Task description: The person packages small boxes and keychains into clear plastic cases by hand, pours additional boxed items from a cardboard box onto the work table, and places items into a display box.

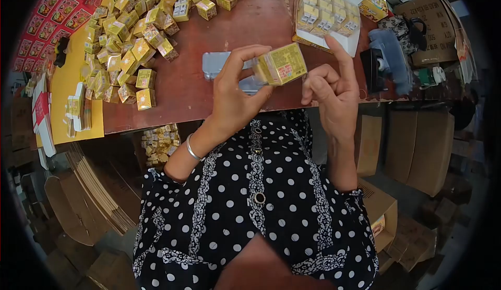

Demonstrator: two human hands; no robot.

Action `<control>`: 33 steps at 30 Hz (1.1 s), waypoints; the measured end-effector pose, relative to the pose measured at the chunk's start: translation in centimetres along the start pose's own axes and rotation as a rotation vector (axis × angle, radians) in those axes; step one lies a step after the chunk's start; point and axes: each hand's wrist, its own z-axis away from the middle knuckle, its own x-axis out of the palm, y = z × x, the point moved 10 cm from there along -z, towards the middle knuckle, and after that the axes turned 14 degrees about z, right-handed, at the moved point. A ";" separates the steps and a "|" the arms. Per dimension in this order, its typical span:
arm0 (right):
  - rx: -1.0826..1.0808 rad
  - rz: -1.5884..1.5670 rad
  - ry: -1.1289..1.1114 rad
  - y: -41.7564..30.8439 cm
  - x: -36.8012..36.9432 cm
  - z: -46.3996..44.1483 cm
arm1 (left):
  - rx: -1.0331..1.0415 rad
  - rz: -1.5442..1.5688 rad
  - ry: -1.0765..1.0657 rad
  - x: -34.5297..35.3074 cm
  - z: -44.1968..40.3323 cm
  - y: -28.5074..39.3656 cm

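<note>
My left hand (235, 84) is closed around a small yellow printed box (286, 64), gripping it by its left end over the table. A printed panel with a red patch and a barcode faces up. My right hand (336, 89) is just right of the box, its index finger stretched up and the other fingers loosely bent; nothing shows in it. Behind my left hand, a translucent plastic container (213, 62) lies on the red-brown table (255, 8). An open display carton (354, 39) at the back right holds rows of similar small boxes.
A large heap of small yellow boxes (128, 45) covers the table's left side, beside red printed sheets (52, 21). Flat white cartons (43, 115) stand at the left edge. A black tape dispenser (371, 71) stands right. Cardboard boxes (428, 149) surround the table below.
</note>
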 end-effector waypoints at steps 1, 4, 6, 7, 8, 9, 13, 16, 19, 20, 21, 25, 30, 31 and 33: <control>0.001 -0.001 -0.001 0.2 0.3 -0.1 | 0.052 -0.039 0.008 -0.2 0.0 0.5; -0.003 0.012 -0.036 0.5 1.2 -0.3 | 0.098 -0.115 0.023 -0.6 0.0 1.2; 0.020 0.002 -0.058 0.7 1.7 -0.3 | 0.131 -0.140 0.028 -0.5 0.0 1.4; 0.022 0.005 -0.059 0.7 1.8 -0.3 | 0.164 -0.170 0.031 -0.5 0.0 1.7; 0.036 0.011 -0.065 0.9 1.9 -0.4 | 0.163 -0.168 0.032 -0.5 0.0 1.6; 0.049 0.016 -0.072 1.0 2.0 -0.5 | 0.192 -0.194 0.028 -0.3 0.1 1.9; 0.057 0.002 -0.083 1.2 2.0 -0.7 | 0.269 -0.250 0.005 -0.1 0.0 2.7; 0.098 0.024 -0.093 1.2 2.2 -0.7 | 0.223 -0.212 0.011 -0.3 0.1 1.9; 0.074 0.241 -0.020 1.1 1.6 -0.8 | 0.057 -0.077 0.063 -0.4 0.2 0.5; -0.019 0.343 0.023 0.7 1.1 -1.0 | 0.057 -0.078 0.063 -0.3 0.3 0.7; -0.113 0.444 0.066 0.3 0.8 -1.1 | -0.082 0.005 0.052 -0.1 0.3 -0.4; -0.709 0.748 0.190 -3.4 0.7 -0.2 | -0.375 0.212 -0.001 0.8 1.0 -3.2; -0.765 0.841 -0.142 -1.9 2.2 -1.6 | -0.435 0.251 -0.006 0.9 0.7 -3.7; -0.765 0.839 -0.142 -1.9 2.0 -1.6 | -0.407 0.231 -0.019 0.9 0.6 -3.8; -0.428 0.664 -0.349 0.7 2.1 -3.1 | -0.394 0.218 -0.045 1.1 0.6 -4.1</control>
